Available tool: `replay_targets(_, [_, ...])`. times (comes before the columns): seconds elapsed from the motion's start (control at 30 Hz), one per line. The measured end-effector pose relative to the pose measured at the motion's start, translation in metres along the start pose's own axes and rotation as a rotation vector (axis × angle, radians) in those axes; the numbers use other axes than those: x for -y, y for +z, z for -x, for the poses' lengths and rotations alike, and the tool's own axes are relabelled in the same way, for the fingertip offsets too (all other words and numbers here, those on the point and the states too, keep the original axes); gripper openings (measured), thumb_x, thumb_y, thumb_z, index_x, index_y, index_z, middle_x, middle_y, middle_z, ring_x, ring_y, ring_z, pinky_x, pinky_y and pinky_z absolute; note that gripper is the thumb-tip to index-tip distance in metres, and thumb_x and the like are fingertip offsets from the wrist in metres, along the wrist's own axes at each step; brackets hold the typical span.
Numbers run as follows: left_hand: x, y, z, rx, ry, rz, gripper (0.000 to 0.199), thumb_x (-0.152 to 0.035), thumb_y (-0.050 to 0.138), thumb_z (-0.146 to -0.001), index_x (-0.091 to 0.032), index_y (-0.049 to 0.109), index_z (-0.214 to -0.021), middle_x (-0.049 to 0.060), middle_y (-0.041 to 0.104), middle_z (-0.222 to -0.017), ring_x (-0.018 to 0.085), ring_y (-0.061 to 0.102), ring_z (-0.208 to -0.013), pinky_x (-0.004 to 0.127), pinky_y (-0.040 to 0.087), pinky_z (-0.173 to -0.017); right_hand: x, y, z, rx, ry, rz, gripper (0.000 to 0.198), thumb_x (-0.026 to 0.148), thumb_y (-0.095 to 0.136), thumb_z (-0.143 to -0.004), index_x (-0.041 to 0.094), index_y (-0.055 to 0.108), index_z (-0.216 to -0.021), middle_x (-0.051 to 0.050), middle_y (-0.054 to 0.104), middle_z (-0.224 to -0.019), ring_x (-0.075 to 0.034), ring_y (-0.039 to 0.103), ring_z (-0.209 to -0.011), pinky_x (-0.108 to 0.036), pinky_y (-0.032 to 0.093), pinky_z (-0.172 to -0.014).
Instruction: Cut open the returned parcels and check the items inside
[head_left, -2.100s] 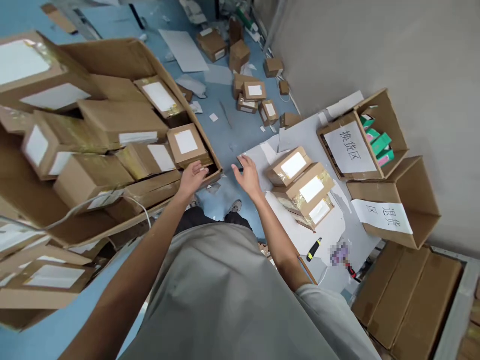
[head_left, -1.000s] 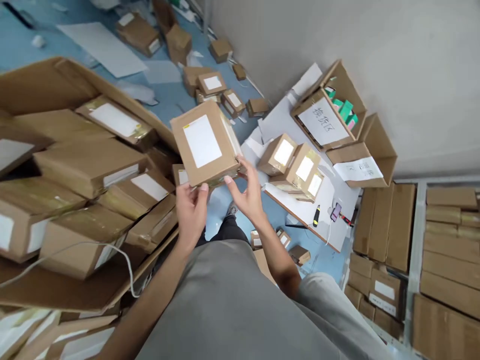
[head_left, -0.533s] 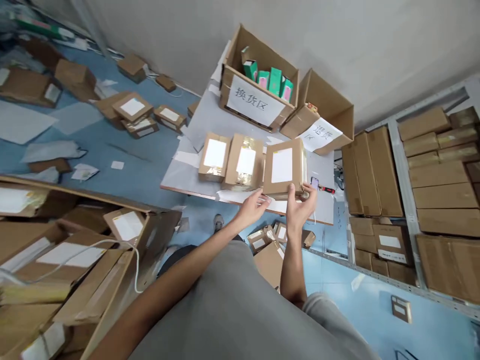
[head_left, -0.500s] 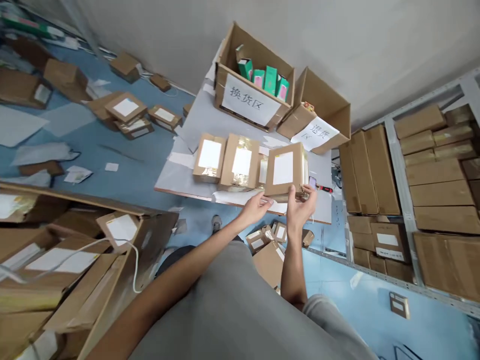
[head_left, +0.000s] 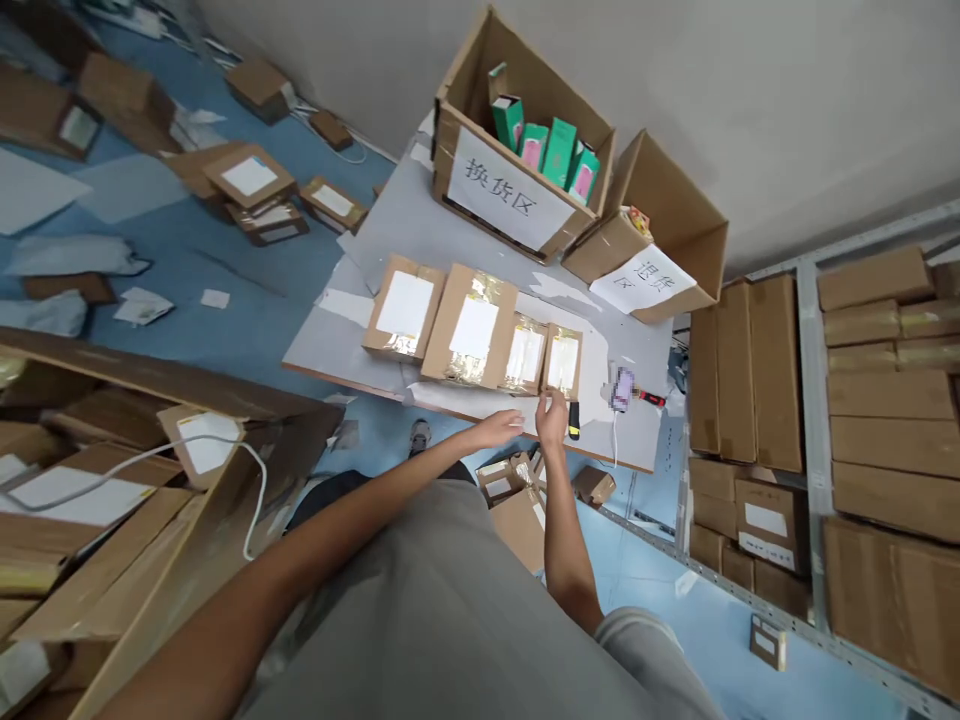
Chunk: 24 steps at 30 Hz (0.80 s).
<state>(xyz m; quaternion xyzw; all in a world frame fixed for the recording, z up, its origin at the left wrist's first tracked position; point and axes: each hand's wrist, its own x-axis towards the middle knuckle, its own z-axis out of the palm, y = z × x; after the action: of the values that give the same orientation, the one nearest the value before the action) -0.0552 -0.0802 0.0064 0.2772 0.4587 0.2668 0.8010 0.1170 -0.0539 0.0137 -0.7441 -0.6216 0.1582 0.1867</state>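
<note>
Four small parcels is how the row looks at a glance, so I name them singly: a cardboard box [head_left: 405, 305] at the left end, a larger taped box [head_left: 472, 325] beside it, a narrow taped box [head_left: 524, 355], and a small cardboard box [head_left: 562, 360] at the right end. All carry white labels. My right hand [head_left: 553, 418] has its fingers closed at the near end of the small cardboard box. Left of it, my left hand [head_left: 496, 429] hovers by the table edge, fingers stretched out, holding nothing. A black-and-yellow box cutter [head_left: 574, 420] lies close to my right hand.
At the table's [head_left: 337, 345] back stand an open carton [head_left: 525, 235] holding green boxes and another open carton [head_left: 675, 290]. A phone [head_left: 621, 390] and a red-handled tool [head_left: 649, 397] lie right. Shelves [head_left: 814, 400] hold boxes; parcels litter the floor.
The box that was between my hands is gone from them; where it went cannot be told. My right hand has moved left to the small cardboard box, and my left hand has come away.
</note>
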Motion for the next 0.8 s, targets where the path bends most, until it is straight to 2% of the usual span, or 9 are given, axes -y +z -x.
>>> replay_targets(0.1, [0.022, -0.076, 0.049, -0.088, 0.002, 0.041, 0.080, -0.062, 0.105, -0.060, -0.020, 0.080, -0.123, 0.027, 0.081, -0.151, 0.050, 0.070, -0.153, 0.062, 0.053, -0.130, 0.017, 0.006, 0.005, -0.074, -0.094, -0.012, 0.025, 0.031, 0.047, -0.114, 0.022, 0.069, -0.112, -0.023, 0.080, -0.128, -0.034, 0.073, -0.134, -0.052, 0.059, -0.120])
replay_targets(0.17, [0.039, -0.130, 0.090, -0.182, 0.022, 0.062, 0.089, -0.074, 0.103, -0.056, -0.022, 0.082, -0.125, 0.024, 0.079, -0.157, 0.049, 0.072, -0.151, 0.062, 0.053, -0.131, 0.041, 0.013, 0.009, -0.091, -0.215, -0.043, 0.032, 0.040, 0.046, -0.118, 0.021, 0.071, -0.119, -0.023, 0.080, -0.133, -0.034, 0.074, -0.135, -0.053, 0.059, -0.120])
replay_targets(0.27, [0.065, -0.200, 0.155, -0.389, 0.066, 0.118, 0.090, -0.086, 0.099, -0.058, -0.024, 0.085, -0.121, 0.021, 0.085, -0.146, 0.046, 0.077, -0.145, 0.059, 0.055, -0.132, 0.098, 0.036, 0.017, 0.003, -0.415, -0.137, 0.037, 0.046, 0.046, -0.120, 0.021, 0.073, -0.125, -0.021, 0.081, -0.132, -0.033, 0.076, -0.132, -0.053, 0.060, -0.121])
replay_targets(0.33, [0.080, -0.233, 0.198, -0.533, 0.105, 0.197, 0.089, -0.088, 0.099, -0.056, -0.023, 0.085, -0.115, 0.021, 0.088, -0.137, 0.047, 0.079, -0.142, 0.060, 0.055, -0.132, 0.145, 0.059, 0.029, 0.114, -0.536, -0.200, 0.037, 0.046, 0.048, -0.121, 0.021, 0.074, -0.126, -0.020, 0.082, -0.131, -0.032, 0.077, -0.130, -0.053, 0.061, -0.120])
replay_targets(0.47, [0.105, -0.275, 0.274, -0.837, 0.218, 0.430, 0.076, -0.080, 0.100, -0.062, -0.022, 0.084, -0.109, 0.024, 0.090, -0.123, 0.046, 0.083, -0.135, 0.062, 0.058, -0.128, 0.245, 0.114, 0.071, 0.388, -0.734, -0.250, 0.035, 0.042, 0.050, -0.120, 0.020, 0.076, -0.129, -0.021, 0.083, -0.136, -0.032, 0.077, -0.135, -0.053, 0.060, -0.124])
replay_targets(0.6, [0.133, -0.298, 0.335, -1.063, 0.331, 0.604, 0.063, -0.064, 0.097, -0.074, -0.018, 0.082, -0.116, 0.025, 0.088, -0.131, 0.039, 0.084, -0.132, 0.060, 0.061, -0.126, 0.332, 0.169, 0.133, 0.644, -0.861, -0.258, 0.030, 0.035, 0.055, -0.118, 0.020, 0.077, -0.131, -0.019, 0.083, -0.140, -0.031, 0.076, -0.139, -0.049, 0.057, -0.129])
replay_targets(0.73, [0.168, -0.321, 0.382, -1.205, 0.348, 0.648, 0.052, -0.049, 0.092, -0.084, -0.017, 0.080, -0.124, 0.023, 0.085, -0.143, 0.035, 0.082, -0.135, 0.057, 0.062, -0.126, 0.396, 0.215, 0.199, 0.836, -0.921, -0.239, 0.027, 0.038, 0.059, -0.120, 0.021, 0.078, -0.130, -0.018, 0.084, -0.139, -0.032, 0.077, -0.136, -0.050, 0.059, -0.127])
replay_targets(0.8, [0.189, -0.343, 0.404, -1.329, 0.337, 0.655, 0.046, -0.041, 0.087, -0.089, -0.016, 0.078, -0.127, 0.021, 0.084, -0.145, 0.034, 0.080, -0.138, 0.054, 0.062, -0.127, 0.418, 0.232, 0.231, 0.899, -0.921, -0.239, 0.029, 0.041, 0.060, -0.121, 0.021, 0.078, -0.130, -0.018, 0.084, -0.140, -0.032, 0.077, -0.136, -0.050, 0.060, -0.126])
